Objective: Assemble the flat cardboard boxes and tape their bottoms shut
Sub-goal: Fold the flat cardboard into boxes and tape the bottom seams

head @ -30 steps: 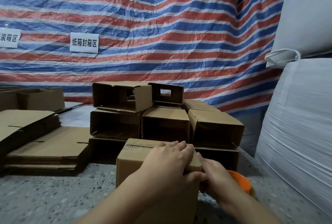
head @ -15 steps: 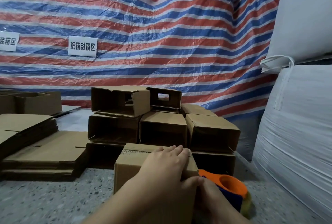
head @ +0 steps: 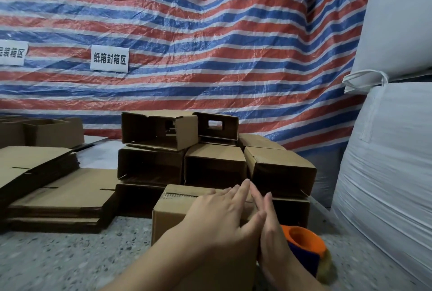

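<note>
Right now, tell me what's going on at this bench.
A person is putting together cardboard boxes. The left hand lies flat with straight fingers on top of the box nearest them, and the right hand presses with straight fingers against that box's right edge. A tape dispenser with an orange core sits just right of the hands, not held. Finished boxes are piled behind, and flat cardboard is stacked to the left.

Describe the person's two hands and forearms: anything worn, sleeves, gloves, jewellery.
Both hands are bare: the left hand and right hand wear no gloves. No rings or wrist items show. Both forearms are uncovered as far as the frame's edge; no sleeve is in view.
</note>
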{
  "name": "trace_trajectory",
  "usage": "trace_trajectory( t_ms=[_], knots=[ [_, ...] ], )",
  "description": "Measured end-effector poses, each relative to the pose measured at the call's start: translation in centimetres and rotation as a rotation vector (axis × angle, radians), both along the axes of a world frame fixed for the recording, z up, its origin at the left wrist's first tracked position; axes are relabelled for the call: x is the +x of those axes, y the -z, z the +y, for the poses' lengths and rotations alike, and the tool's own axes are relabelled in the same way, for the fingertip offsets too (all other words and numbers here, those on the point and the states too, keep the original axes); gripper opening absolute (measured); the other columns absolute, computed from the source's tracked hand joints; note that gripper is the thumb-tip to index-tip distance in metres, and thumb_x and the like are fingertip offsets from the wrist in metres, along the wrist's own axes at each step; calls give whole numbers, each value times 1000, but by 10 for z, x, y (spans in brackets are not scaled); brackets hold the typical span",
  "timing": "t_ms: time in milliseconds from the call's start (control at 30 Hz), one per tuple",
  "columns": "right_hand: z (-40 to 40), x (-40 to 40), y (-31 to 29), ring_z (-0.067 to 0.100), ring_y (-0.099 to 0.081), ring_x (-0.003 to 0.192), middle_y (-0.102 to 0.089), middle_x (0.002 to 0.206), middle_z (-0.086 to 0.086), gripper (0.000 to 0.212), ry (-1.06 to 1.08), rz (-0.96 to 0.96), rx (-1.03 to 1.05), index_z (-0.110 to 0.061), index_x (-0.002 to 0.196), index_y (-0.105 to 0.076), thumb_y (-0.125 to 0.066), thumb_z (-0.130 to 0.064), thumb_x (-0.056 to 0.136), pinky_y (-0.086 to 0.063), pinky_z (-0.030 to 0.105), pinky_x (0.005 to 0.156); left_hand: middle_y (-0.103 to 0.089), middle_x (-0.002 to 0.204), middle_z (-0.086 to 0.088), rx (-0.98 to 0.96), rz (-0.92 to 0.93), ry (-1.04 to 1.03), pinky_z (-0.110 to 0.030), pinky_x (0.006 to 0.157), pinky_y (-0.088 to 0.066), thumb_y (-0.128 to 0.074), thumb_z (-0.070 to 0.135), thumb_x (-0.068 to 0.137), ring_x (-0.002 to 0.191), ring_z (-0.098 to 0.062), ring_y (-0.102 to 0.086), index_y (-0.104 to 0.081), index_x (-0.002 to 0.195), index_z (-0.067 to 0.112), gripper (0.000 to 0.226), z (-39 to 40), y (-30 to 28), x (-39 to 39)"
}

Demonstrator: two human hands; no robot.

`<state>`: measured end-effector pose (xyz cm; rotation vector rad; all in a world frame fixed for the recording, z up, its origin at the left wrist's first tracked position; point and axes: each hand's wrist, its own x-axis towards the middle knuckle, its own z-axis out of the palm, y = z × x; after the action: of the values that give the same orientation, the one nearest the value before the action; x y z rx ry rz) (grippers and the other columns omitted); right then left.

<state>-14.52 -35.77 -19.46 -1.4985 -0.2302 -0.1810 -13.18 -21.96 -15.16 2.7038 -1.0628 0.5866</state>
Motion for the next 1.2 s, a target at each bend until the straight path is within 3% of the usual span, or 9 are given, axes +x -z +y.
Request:
trace_trajectory(
  t_ms=[167, 333, 433, 533, 633, 767, 933, 1000, 1200],
  knots=[
    [2, -2, -3, 19, -33, 146, -32, 161, -7, 77, -7, 56, 57, -46, 155, -23, -25, -75, 84, -37, 37, 108, -25, 161, 3, -58, 5, -16, -30, 114, -21, -10, 71, 89, 147, -10, -22, -7, 157, 28, 81, 1, 1, -2],
    [-5, -7, -2, 28, -27, 150, -30, 163, 2, 85, 38, 178, -74, -34, 158, -26, -17, -77, 85, -24, 52, 122, -39, 147, 20, -560, 47, 75, -19, 110, -33, -29, 68, 92, 129, 11, -31, -32, 148, 35, 65, 9, -7, -14],
    [-10, -11, -3, 14, -12, 152, -13, 167, -11, 82, 131, 101, -110, -37, 159, -13, -13, -74, 85, -14, 42, 121, -48, 133, 20, -750, -107, 72, -8, 101, -32, -32, 59, 96, 121, 13, -38, -45, 138, 30, 52, 26, -8, -25],
    [-12, -20, 7, -5, -15, 141, -12, 160, -30, 80, 145, -6, -182, -54, 151, -12, -23, -89, 79, -19, 27, 113, -50, 133, 13, -905, -172, -47, -23, 101, -37, -36, 55, 91, 124, -1, -45, -48, 137, 23, 57, 54, 4, -27],
    [-14, -25, 22, -20, -32, 127, -22, 145, -44, 100, 71, -67, -254, -61, 146, -7, -46, -96, 62, -37, 8, 96, -40, 150, 6, -995, 1, -204, -35, 108, -36, -33, 61, 97, 136, -11, -39, -34, 150, 23, 65, 79, 27, -26],
    [-5, -25, 28, 3, -57, 125, -53, 143, -17, 75, 31, -114, -221, -50, 147, -29, -51, -73, 80, -51, 31, 104, -33, 156, 5, -1156, 393, -192, -37, 111, -27, -33, 44, 100, 138, -12, -32, -27, 153, 31, 55, 80, 49, -28],
    [1, -18, -9, 11, -73, 82, -76, 91, -2, 56, 247, -62, -268, -24, 107, -69, -44, -67, 82, -55, 19, 64, -53, 135, 7, -1245, 430, -186, -33, 97, -38, -42, 35, 102, 116, -8, -46, -45, 144, 31, 41, 86, 28, -17],
    [-1, -4, -31, 16, -72, 78, -76, 85, 4, 60, 320, 62, -406, -18, 93, -73, -41, -69, 90, -56, 25, 69, -61, 115, 9, -1191, 508, -255, -30, 83, -44, -45, 42, 101, 104, -10, -54, -53, 138, 26, 42, 91, 10, -7],
    [-5, 39, -44, 27, -62, 111, -62, 130, 11, 72, 259, 452, -728, -11, 144, -49, -37, -65, 98, -54, 38, 92, -64, 95, -5, -975, 873, -508, -27, 67, -45, -53, 41, 99, 84, -17, -62, -60, 124, 6, 44, 98, 2, 28]
  ],
)
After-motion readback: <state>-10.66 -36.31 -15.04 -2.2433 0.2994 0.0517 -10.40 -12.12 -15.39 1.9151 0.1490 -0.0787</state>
